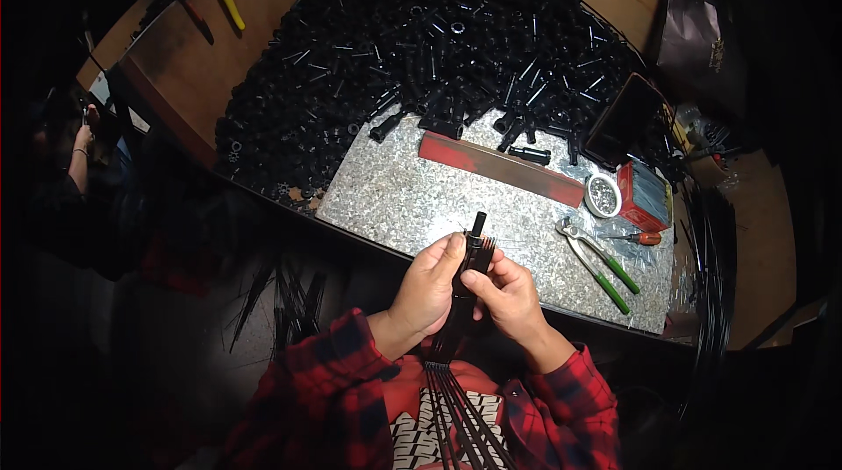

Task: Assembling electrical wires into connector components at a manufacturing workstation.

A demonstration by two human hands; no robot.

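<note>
A bundle of thin black rods (pixel 456 325), much like umbrella ribs, stands upright in front of my chest. At its upper end is a black tubular piece (pixel 478 224). My left hand (pixel 419 293) is closed round the left side of the bundle, its thumb pressed near the base of the tube. On the other side, my right hand (pixel 516 302) pinches the rods between thumb and fingers, just below their fanned tips. Below the hands the rods spread apart over my lap. The inner fingers of both hands are partly hidden by the bundle.
A large heap of black tubular parts (pixel 395 40) covers the back of the speckled worktop (pixel 377 185). Across it lies a red-sided bar (pixel 500 170). To the right are a white cup (pixel 602 195), a red box (pixel 645 196), green-handled pincers (pixel 599 265) and a screwdriver (pixel 647 239).
</note>
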